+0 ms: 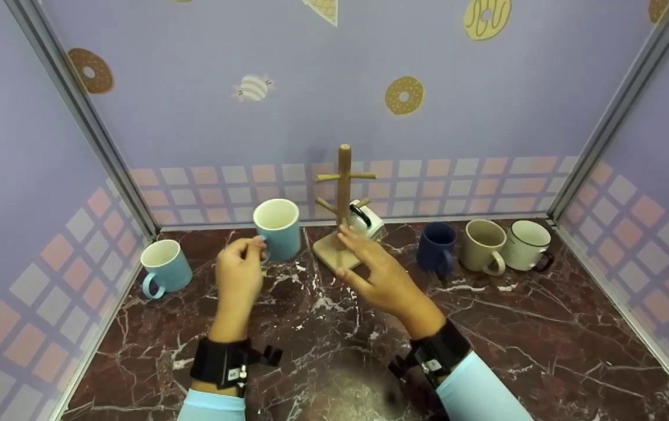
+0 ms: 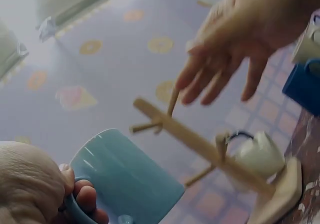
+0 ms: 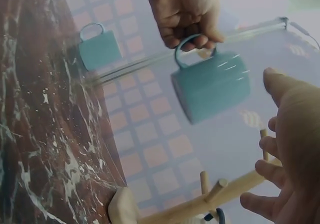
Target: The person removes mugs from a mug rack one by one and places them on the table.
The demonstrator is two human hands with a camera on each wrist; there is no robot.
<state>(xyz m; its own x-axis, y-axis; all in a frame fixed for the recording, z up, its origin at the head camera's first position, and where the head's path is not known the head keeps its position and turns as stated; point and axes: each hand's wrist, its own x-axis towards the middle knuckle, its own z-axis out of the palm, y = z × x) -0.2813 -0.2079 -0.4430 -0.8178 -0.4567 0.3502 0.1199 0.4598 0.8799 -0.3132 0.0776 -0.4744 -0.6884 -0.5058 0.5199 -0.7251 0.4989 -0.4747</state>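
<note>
By its handle, my left hand (image 1: 240,266) grips a light blue mug (image 1: 278,231), upright and raised off the tabletop in the right wrist view. Just right of it stands a wooden mug tree (image 1: 344,161) with short pegs. A white mug with a black handle (image 2: 257,154) hangs on one of its lower pegs, partly hidden behind the post in the head view. My right hand (image 1: 384,278) is in front of the tree with fingers spread and nothing in them. In the left wrist view that hand (image 2: 235,44) overlaps an upper peg.
A second light blue mug (image 1: 166,268) stands at the left wall. Along the back right are a dark blue mug (image 1: 435,245), a beige mug (image 1: 482,248) and a white mug with a dark handle (image 1: 526,245). Patterned panels (image 1: 194,105) enclose the marbled tabletop (image 1: 323,351).
</note>
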